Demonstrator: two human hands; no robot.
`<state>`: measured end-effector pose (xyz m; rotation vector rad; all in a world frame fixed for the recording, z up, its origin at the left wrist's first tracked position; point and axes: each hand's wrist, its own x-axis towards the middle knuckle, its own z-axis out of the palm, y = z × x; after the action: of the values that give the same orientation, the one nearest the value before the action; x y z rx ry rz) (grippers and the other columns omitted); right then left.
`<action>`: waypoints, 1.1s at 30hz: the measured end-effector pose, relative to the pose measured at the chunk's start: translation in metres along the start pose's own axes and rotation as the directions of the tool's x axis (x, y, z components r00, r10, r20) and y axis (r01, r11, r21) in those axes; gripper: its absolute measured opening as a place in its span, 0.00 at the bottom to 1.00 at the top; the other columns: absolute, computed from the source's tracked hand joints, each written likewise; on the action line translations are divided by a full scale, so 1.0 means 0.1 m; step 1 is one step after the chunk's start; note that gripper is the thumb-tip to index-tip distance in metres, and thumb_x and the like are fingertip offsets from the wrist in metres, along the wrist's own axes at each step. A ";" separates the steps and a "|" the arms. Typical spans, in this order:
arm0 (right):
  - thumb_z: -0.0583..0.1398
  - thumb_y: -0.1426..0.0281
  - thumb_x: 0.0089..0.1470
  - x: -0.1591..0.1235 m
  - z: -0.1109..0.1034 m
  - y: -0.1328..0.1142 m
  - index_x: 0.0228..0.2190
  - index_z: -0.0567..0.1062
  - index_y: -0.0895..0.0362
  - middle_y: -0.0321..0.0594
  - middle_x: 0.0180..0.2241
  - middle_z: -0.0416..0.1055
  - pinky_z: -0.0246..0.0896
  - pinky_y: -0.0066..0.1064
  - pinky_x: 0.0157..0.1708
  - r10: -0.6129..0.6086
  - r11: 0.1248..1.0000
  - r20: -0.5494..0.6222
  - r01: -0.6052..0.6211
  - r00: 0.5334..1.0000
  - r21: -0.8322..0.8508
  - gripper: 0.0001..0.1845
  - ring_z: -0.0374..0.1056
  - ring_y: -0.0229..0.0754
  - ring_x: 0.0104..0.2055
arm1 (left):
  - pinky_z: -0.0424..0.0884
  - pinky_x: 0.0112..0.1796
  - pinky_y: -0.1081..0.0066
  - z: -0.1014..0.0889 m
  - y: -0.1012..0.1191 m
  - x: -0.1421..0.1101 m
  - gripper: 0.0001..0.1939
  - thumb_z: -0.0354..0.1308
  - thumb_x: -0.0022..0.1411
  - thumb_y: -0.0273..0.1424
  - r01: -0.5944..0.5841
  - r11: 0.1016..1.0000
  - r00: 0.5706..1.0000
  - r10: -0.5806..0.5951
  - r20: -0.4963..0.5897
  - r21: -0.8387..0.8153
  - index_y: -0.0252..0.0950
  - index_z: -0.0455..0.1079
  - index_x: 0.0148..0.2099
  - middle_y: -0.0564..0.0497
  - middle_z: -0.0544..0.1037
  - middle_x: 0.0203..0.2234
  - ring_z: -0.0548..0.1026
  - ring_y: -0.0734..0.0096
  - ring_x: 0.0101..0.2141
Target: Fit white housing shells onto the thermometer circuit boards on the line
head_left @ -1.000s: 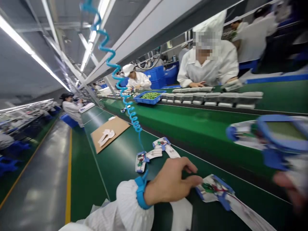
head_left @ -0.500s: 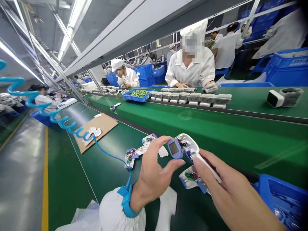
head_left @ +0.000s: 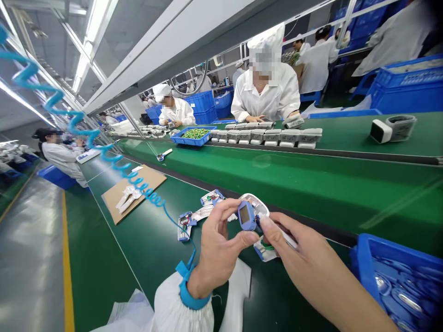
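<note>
Between the thumb and fingers of my left hand (head_left: 218, 249) is a small blue-framed display (head_left: 244, 216), its grey screen turned toward me. My right hand (head_left: 301, 253) grips the handle of a white handheld-device shell (head_left: 259, 201), which lies open with small parts and wires inside. The display sits against the shell's inner side; whether it is seated there I cannot tell. Under my right hand another wired shell half (head_left: 266, 252) is partly hidden. Left of my hands lie further open shells (head_left: 185, 226) with wires. A plain white handle-shaped cover (head_left: 237, 290) lies below my left wrist.
A blue bin (head_left: 362, 269) of blue parts stands at right. A coiled blue cord (head_left: 119, 161) runs to my left wrist strap (head_left: 194, 295). Cardboard (head_left: 155, 177) carries white pieces. Across the green belt (head_left: 311, 184) are a blue tray (head_left: 187, 141), grey-cuffed devices (head_left: 256, 136) and co-workers.
The shell and display have moved slightly left and come closer together. My left fingers have closed in on the display. The view has shifted, showing more of the blue bin.
</note>
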<state>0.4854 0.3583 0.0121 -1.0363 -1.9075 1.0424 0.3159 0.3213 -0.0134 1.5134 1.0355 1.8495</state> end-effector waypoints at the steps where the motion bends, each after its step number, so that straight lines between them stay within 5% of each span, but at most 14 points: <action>1: 0.53 0.41 0.62 -0.01 0.02 0.00 0.42 0.80 0.53 0.40 0.31 0.76 0.65 0.29 0.29 0.003 0.999 0.011 -0.004 1.000 0.043 0.31 0.70 0.43 0.32 | 0.70 0.56 0.66 -0.01 0.03 -0.01 0.28 0.76 0.56 0.37 -0.018 0.999 1.000 0.019 -0.008 0.031 0.43 0.73 0.56 0.49 0.80 0.51 0.76 0.61 0.54; 7: 0.51 0.41 0.64 -0.35 0.29 0.00 0.28 0.74 0.55 0.36 0.23 0.67 0.56 0.27 0.23 0.077 0.991 0.034 -0.080 0.996 0.107 0.33 0.61 0.37 0.25 | 0.70 0.56 0.68 -0.14 0.28 -0.29 0.23 0.73 0.59 0.34 0.024 0.983 0.999 -0.030 0.029 0.185 0.44 0.75 0.56 0.51 0.80 0.51 0.76 0.63 0.54; 11: 0.47 0.47 0.68 -0.77 0.54 0.05 0.42 0.78 0.54 0.43 0.36 0.76 0.71 0.31 0.38 0.011 1.000 -0.112 -0.014 0.994 -0.026 0.29 0.73 0.43 0.38 | 0.72 0.55 0.68 -0.16 0.40 -0.58 0.24 0.72 0.59 0.29 0.104 0.910 0.995 -0.093 -0.045 0.400 0.44 0.73 0.57 0.53 0.79 0.52 0.77 0.64 0.54; 14: 0.46 0.54 0.70 -1.09 0.71 0.13 0.54 0.75 0.53 0.47 0.46 0.78 0.74 0.34 0.44 -0.090 0.984 -0.204 0.055 0.975 -0.172 0.26 0.75 0.45 0.46 | 0.74 0.50 0.67 -0.16 0.44 -0.79 0.21 0.69 0.61 0.26 -0.014 0.853 0.997 -0.031 0.078 0.522 0.44 0.74 0.55 0.52 0.79 0.50 0.77 0.64 0.50; 18: 0.49 0.61 0.71 -1.43 0.92 0.25 0.57 0.72 0.55 0.47 0.43 0.78 0.75 0.31 0.34 -0.221 0.909 -0.296 0.087 0.929 -0.407 0.22 0.77 0.43 0.39 | 0.73 0.50 0.66 -0.17 0.48 -1.01 0.20 0.63 0.65 0.21 -0.215 0.764 0.969 0.090 0.230 0.609 0.42 0.73 0.57 0.49 0.79 0.49 0.75 0.63 0.49; 21: 0.47 0.62 0.72 -1.57 1.05 0.29 0.58 0.71 0.58 0.47 0.40 0.78 0.72 0.32 0.26 -0.279 0.854 -0.406 0.031 0.870 -0.520 0.23 0.77 0.44 0.35 | 0.72 0.52 0.65 -0.16 0.51 -1.07 0.19 0.60 0.67 0.21 -0.267 0.736 0.945 0.074 0.318 0.622 0.40 0.72 0.58 0.47 0.79 0.50 0.74 0.62 0.51; 23: 0.46 0.62 0.72 -1.63 1.11 0.29 0.59 0.69 0.60 0.49 0.41 0.78 0.74 0.34 0.28 -0.289 0.855 -0.461 0.010 0.839 -0.519 0.24 0.78 0.46 0.38 | 0.71 0.54 0.65 -0.15 0.52 -1.07 0.20 0.62 0.65 0.21 -0.179 0.783 0.947 -0.028 0.321 0.596 0.41 0.73 0.58 0.49 0.80 0.50 0.74 0.62 0.52; 28: 0.47 0.63 0.72 -1.73 1.14 0.33 0.60 0.69 0.58 0.50 0.49 0.78 0.77 0.36 0.40 -0.246 0.894 -0.452 0.021 0.858 -0.447 0.23 0.78 0.47 0.48 | 0.72 0.54 0.66 -0.15 0.47 -1.12 0.25 0.70 0.58 0.23 0.159 0.908 0.938 -0.262 0.228 0.388 0.48 0.75 0.56 0.56 0.80 0.51 0.77 0.64 0.52; 33: 0.47 0.64 0.72 -1.80 1.14 0.35 0.63 0.66 0.56 0.48 0.52 0.77 0.76 0.34 0.44 -0.179 0.938 -0.454 0.011 0.873 -0.348 0.24 0.76 0.44 0.52 | 0.70 0.58 0.65 -0.15 0.42 -1.28 0.17 0.68 0.62 0.26 0.141 0.940 0.960 -0.207 0.188 0.311 0.47 0.78 0.52 0.55 0.78 0.55 0.75 0.63 0.56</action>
<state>0.4744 0.1762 -0.1032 -1.2378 -1.7209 0.3479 0.3333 0.1928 -0.0519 1.6871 1.3353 1.4159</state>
